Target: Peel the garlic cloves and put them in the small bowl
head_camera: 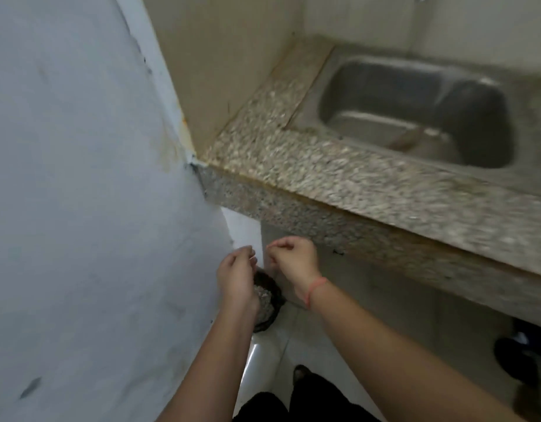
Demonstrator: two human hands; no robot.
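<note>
Below counter edge (324, 222), left hand (235, 280), right hand (295, 260)

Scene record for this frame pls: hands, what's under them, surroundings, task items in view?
left hand: low, near the wall, fingertips bunched; any contents too blurred to tell
right hand: beside it, fingers curled; red wrist string
below hands: dark bin on the floor, pale scraps inside
counter: speckled granite counter with steel sink set in
garlic, small bowl: none identifiable

One head-worn view, facing steeply down, near left hand (235, 277) and right hand (294, 261)
</note>
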